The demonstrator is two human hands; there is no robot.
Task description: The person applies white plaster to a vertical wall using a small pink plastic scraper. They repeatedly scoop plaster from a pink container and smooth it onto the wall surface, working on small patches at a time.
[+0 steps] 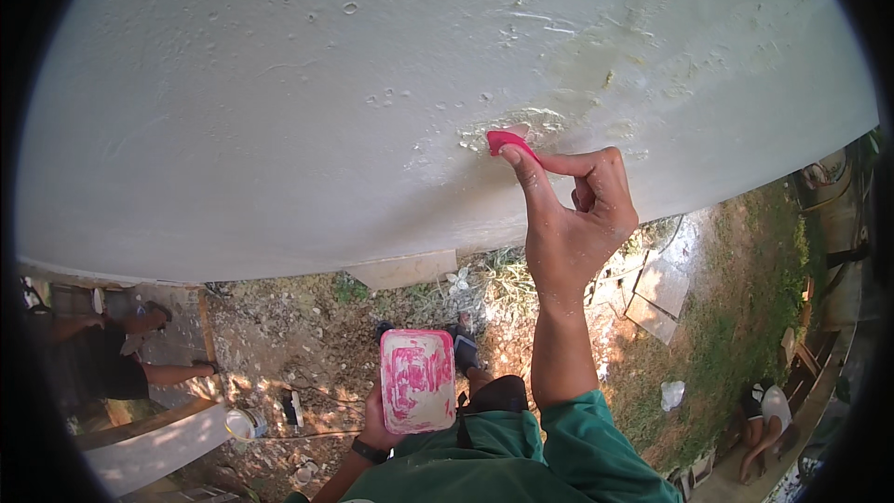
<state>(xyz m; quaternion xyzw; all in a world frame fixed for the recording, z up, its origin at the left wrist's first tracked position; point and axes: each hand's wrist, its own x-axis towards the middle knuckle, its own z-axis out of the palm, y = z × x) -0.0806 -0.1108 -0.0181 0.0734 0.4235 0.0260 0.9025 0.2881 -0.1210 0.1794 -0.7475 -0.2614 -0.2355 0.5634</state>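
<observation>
A large pale grey curved surface (pixel 279 112) fills the upper view, marked with small pits and raised, flaky patches. My right hand (pixel 573 210) pinches a thin pink spreader (pixel 503 140) between thumb and index finger against a rough cream-coloured patch, its other fingers curled. Lower down, my left hand (pixel 377 410) grips a rectangular pink tray (pixel 417 380) by its left side; the tray is smeared with off-white paste. My feet in sandals (pixel 466 346) show on either side of the tray.
Another person (pixel 102 354) is at the far left, and one more (pixel 764 424) is bent low at the lower right. Below lie patchy grass and dirt (pixel 698 363), loose flat boards (pixel 652 307), a bucket (pixel 244 424) and a long pale board (pixel 149 438).
</observation>
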